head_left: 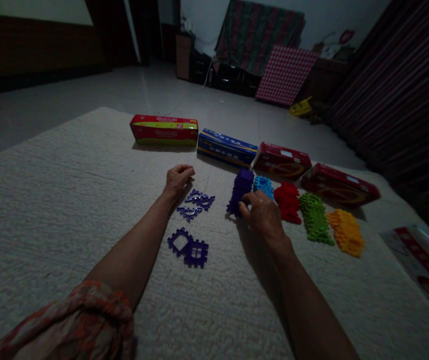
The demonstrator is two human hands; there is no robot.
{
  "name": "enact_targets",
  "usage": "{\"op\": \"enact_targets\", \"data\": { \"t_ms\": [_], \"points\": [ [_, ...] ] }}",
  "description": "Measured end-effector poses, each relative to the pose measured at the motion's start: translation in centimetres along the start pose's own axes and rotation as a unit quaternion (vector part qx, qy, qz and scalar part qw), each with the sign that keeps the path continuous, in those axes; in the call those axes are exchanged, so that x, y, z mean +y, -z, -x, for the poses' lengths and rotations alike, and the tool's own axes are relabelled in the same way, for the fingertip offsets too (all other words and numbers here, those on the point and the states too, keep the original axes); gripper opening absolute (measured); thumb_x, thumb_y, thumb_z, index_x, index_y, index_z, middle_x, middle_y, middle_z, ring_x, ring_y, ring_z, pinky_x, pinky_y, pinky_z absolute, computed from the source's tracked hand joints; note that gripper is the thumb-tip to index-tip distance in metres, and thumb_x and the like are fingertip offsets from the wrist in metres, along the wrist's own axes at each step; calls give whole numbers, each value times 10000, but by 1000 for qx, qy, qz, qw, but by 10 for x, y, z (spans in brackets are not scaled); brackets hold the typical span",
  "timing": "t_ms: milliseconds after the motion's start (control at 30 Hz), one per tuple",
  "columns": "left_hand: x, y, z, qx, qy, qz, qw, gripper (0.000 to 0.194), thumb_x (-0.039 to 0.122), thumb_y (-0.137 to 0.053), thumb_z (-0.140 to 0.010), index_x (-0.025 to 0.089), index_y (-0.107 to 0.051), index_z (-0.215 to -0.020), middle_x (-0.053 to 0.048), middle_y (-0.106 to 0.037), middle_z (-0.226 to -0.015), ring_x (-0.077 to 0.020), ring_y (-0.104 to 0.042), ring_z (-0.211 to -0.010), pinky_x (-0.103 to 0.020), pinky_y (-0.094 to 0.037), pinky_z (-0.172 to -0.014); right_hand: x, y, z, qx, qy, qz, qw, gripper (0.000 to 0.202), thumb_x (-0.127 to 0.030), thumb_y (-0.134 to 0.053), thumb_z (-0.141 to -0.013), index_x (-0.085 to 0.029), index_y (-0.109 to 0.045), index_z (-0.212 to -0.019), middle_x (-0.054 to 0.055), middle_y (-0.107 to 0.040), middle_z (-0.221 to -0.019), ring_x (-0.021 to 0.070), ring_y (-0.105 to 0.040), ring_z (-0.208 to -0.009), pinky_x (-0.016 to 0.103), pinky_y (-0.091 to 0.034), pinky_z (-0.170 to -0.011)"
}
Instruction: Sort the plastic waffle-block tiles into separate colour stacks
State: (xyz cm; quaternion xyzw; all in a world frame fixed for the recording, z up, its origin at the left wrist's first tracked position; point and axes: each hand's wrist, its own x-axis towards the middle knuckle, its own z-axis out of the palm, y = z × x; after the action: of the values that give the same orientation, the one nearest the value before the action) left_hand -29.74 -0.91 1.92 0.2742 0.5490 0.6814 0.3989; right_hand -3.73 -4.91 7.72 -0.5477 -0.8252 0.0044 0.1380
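My right hand (262, 214) is at the near side of a tall stack of purple interlocking plastic tiles (243, 187), thumb and fingers pinching at its edge. My left hand (178, 179) rests on the quilted mat with its fingers curled closed; nothing shows in them. Just below it lie several loose purple triangular tiles (190, 211). Nearer to me, two purple square tiles (196, 253) overlap at a corner. Right of the purple stack stand piles of blue tiles (264, 186), red tiles (288, 201), green tiles (315, 218) and yellow tiles (347, 232).
Behind the piles stand a red-and-green box (164, 131), a blue box (227, 148) and two dark red boxes (282, 161). A flat printed package (420, 260) lies at the right edge of the cream mat (71, 200). A striped curtain (390, 85) hangs at the right.
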Motion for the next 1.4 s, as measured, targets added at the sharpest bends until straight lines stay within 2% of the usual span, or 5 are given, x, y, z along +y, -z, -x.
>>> {"op": "enact_targets", "data": {
  "t_ms": [233,433,700,867,1400],
  "points": [
    [-1,0,-1,-5,-13,-1,1000,231,258,-760,-561,173,-695,-766,-7,-673,-680,-102,-562,-552,-234,-449,-547,0,1,0,-19,-31,32,999,186,-245,-564,-922,-162,-721,-976,128,-664,-993,244,-598,-857,347,-436,-735],
    [-5,1,-4,-2,-13,0,1000,249,275,-769,-556,166,-693,-767,2,-656,-651,-104,-567,-547,-248,-465,-573,-6,-4,0,-3,34,-37,999,162,-217,-574,-913,-169,-709,-988,119,-652,-996,241,-591,-912,343,-442,-793],
    [-5,2,-4,-8,-12,3,1000,232,272,-775,-569,175,-694,-764,-15,-674,-684,-112,-576,-550,-244,-452,-548,-48,-4,25,-163,117,-128,971,184,-162,-529,-925,-193,-697,-855,47,-655,-876,141,-569,-748,269,-375,-670],
    [-5,3,-4,-9,-17,-5,1000,217,262,-774,-579,180,-705,-767,-25,-688,-706,-110,-570,-565,-233,-444,-540,-60,-1,34,-236,162,-172,942,156,-306,-598,-946,-193,-678,-876,44,-642,-898,138,-555,-756,272,-392,-697],
    [-2,0,0,-11,-12,-5,1000,217,268,-780,-590,181,-686,-766,-18,-683,-704,-115,-578,-585,-252,-478,-582,-67,-7,45,-249,188,-169,935,73,-159,-602,-868,-206,-655,-889,53,-634,-936,167,-566,-819,295,-416,-726]
  ]
}}
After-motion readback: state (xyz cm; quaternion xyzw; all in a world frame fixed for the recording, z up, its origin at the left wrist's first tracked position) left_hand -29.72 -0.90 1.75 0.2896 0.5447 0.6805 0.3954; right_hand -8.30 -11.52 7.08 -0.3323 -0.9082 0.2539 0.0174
